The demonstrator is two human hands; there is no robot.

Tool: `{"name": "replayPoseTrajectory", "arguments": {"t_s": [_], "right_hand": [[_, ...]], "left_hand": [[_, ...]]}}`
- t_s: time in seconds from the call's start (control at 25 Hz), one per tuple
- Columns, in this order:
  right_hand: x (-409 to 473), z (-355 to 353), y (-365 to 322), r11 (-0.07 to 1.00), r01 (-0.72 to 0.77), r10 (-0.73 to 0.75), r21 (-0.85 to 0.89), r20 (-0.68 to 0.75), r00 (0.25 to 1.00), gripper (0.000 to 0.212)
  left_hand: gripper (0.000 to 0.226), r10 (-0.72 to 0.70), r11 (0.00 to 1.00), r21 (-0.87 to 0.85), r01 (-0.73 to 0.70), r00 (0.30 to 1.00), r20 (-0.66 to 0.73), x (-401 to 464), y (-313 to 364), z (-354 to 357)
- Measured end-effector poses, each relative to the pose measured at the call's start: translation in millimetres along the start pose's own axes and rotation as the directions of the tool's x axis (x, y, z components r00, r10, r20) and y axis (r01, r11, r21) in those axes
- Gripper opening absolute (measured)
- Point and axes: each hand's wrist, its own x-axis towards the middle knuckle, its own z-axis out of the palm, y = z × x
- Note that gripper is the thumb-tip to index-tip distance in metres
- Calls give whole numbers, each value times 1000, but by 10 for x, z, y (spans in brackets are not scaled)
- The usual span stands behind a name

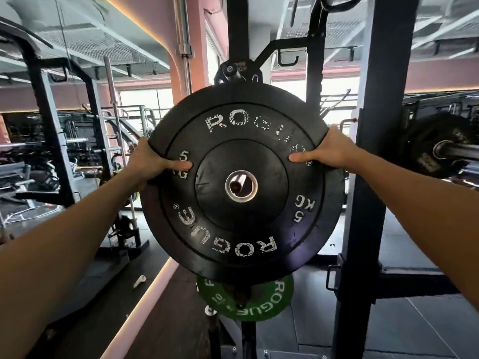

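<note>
Gripped at its 9 o'clock rim by the left hand (147, 164), thumb on the face, fingers hooked behind. Held upright: black 5 kg Rogue bumper plate (241, 229), storage peg (238, 184) showing through its hub. Gripped likewise at 2 o'clock by the right hand (334, 151). Below, at 6 o'clock, green Rogue plate (259, 305).
</note>
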Motion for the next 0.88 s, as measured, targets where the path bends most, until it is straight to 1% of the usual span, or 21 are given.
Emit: {"name": "replayPoseTrajectory", "arguments": {"t_s": [0.12,0.32,0.4,0.48,0.56,0.64,0.68,0.76,0.8,0.88], "right_hand": [[299,330,54,999,-31,30,-25,-33,999,121],[590,789,133,993,-97,91,-64,-89,992,126],[679,935,193,991,-107,100,-84,-91,991,131],[807,1080,248,987,-128,120,-97,-88,989,134],[966,1257,376,985,-154,147,-75,-96,984,134],[1182,1405,562,985,-165,161,-41,-90,983,132],[1281,1454,608,989,-145,141,-28,-101,985,131],[1452,1594,684,993,-114,114,7,-139,984,131],[1509,1645,689,994,-107,109,22,-160,981,130],[1674,1742,748,993,-113,117,32,-184,976,119]], "left_hand": [[78,-50,999,10,50,998,24,406,-391,-8],[97,-119,992,54,117,992,36,1163,-1193,119],[94,-146,989,25,145,989,19,1252,-1316,263],[88,-131,991,-8,131,991,41,1342,-1446,425],[88,-140,990,-27,140,990,30,1467,-1647,578],[83,-165,986,-31,165,986,22,1631,-1823,681],[87,-173,984,-34,173,985,0,1738,-1886,741],[104,-181,983,-34,180,983,-31,1958,-2048,862],[108,-177,984,-17,177,984,-34,2088,-2154,922],[110,-149,989,-6,149,988,-31,2300,-2245,1047]]}}
